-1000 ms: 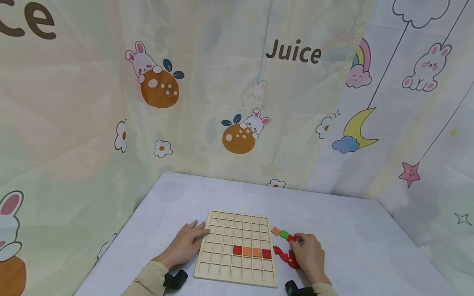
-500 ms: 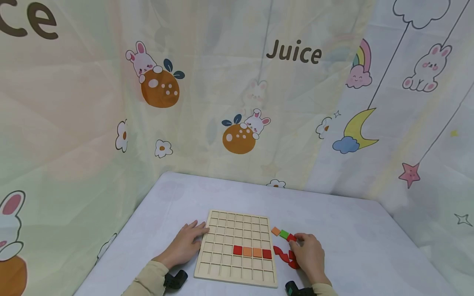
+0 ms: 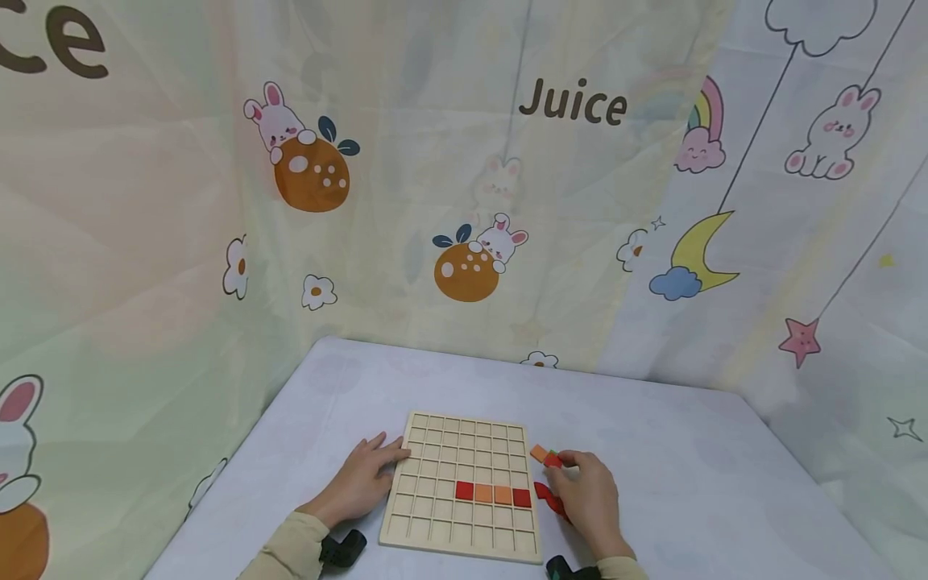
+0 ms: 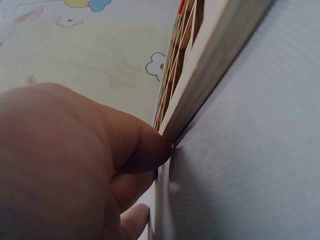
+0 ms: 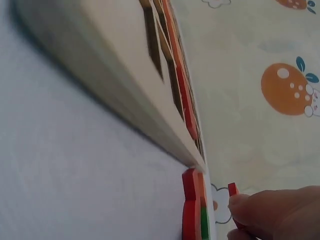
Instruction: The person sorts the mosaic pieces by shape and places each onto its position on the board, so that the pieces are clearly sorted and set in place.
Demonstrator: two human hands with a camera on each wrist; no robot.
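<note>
A wooden grid board lies on the table, with a row of red and orange square tiles in its cells. My left hand rests beside the board's left edge, its fingers and thumb touching that edge. Right of the board, my right hand pinches a red tile between thumb and finger, lifted off the table. Beneath it, a green tile is mostly covered in the head view. An orange tile lies just beyond the fingers. Red curved pieces are partly hidden by my right hand.
The white-covered table extends around the board. A printed fabric backdrop rises behind the table's far edge and along its sides. Dark wrist-worn devices sit near both sleeves.
My right hand has lifted the red tile and moved slightly left, so the tile now overlaps the green one. The left hand and the board stay put.
</note>
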